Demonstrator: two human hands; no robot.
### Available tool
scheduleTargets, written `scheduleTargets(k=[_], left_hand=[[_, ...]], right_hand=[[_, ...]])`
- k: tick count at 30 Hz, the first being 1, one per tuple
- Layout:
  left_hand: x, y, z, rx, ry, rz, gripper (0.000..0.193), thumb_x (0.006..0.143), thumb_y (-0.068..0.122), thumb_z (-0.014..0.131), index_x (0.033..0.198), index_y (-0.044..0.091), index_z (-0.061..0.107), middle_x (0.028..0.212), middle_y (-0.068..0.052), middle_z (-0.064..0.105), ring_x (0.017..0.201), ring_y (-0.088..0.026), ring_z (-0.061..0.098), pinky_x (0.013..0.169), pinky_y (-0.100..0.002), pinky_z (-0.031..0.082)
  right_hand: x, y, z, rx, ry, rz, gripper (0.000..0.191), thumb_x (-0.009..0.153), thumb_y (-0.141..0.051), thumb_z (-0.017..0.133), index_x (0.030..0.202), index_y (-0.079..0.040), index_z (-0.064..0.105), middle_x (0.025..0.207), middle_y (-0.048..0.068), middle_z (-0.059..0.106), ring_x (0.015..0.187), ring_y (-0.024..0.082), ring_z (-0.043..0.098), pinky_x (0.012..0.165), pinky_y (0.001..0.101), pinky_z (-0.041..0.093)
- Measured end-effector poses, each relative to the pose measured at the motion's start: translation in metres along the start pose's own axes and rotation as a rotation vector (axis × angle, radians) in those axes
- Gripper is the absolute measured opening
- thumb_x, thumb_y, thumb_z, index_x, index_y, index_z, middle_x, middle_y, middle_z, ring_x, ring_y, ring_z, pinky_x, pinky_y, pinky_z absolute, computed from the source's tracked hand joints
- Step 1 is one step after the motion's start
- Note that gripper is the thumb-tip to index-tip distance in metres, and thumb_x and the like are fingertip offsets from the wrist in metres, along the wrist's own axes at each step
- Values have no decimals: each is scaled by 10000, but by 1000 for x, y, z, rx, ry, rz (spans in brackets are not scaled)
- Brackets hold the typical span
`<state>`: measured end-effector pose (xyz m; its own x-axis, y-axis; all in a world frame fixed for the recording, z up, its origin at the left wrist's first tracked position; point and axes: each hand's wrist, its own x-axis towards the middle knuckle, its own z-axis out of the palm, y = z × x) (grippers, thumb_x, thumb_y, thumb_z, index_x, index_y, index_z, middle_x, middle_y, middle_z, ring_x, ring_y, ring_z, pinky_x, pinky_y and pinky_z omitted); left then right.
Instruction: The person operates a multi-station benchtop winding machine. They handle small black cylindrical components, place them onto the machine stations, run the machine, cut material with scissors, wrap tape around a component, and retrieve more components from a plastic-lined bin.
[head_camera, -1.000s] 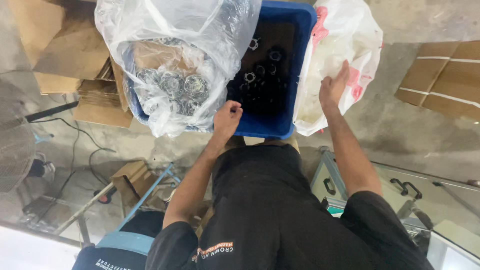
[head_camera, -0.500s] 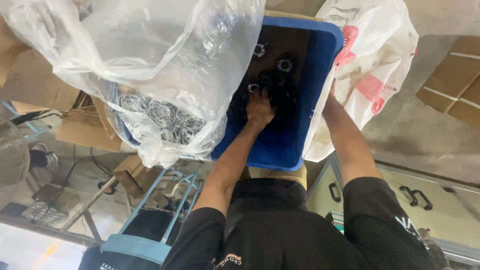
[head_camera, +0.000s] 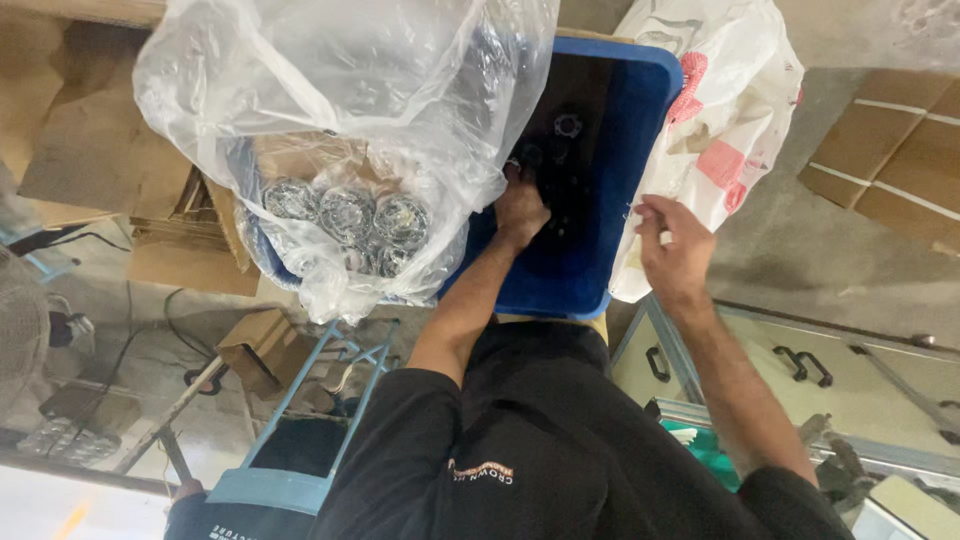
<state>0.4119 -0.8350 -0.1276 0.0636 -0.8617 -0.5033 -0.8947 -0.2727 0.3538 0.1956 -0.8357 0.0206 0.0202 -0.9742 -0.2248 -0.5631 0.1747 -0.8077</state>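
A blue plastic bin holds dark ring-shaped parts on its right side. On its left side a clear plastic bag holds shiny metal rings. My left hand reaches into the bin, its fingers curled down among the dark parts and hidden there. My right hand hovers just outside the bin's right rim, next to a white plastic bag with red print. Its fingertips are pinched together, and I cannot tell what is between them.
Flattened cardboard boxes lie at the right and at the left. A light blue metal frame stands below the bin. A pale cabinet with black handles is at the lower right, and cables run across the floor at the left.
My left hand has stayed down among the dark parts. My right hand has drawn back from the bin's right wall to beside the white bag. The view has shifted closer.
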Motion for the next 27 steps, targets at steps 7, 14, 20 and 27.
scheduleTargets(k=[7,14,20,27], left_hand=[[-52,-48,-41,-589,-141,-275,518,833,210,736,1322,47,678,1215,-201,725,1169,-348,678,1043,-431,536],[-166,-105,-96,-1749,-472,-185,665,766,190,777,1378,-16,618,1274,-105,710,1150,-204,673,1015,-345,530],[-202,-122,-135,-1890,-606,-95,798,744,255,837,1434,-30,555,1274,-116,691,1153,-215,674,1043,-366,536],[-209,-135,-143,-1917,-606,-126,900,744,429,882,1455,11,522,1269,-63,663,1144,-174,670,1030,-338,538]], right_hand=[[40,10,99,277,-147,145,214,994,-6,611,1205,18,638,1044,108,750,862,153,746,751,275,593],[70,55,188,-704,-656,178,324,901,-257,699,1135,-53,792,999,149,808,949,319,760,848,469,592],[25,47,200,-1022,-867,334,1099,697,-762,797,1433,-21,456,1236,177,673,1078,354,694,866,452,571],[9,71,193,-784,-728,339,1270,721,-591,873,1601,44,212,1211,260,694,1101,410,686,938,472,548]])
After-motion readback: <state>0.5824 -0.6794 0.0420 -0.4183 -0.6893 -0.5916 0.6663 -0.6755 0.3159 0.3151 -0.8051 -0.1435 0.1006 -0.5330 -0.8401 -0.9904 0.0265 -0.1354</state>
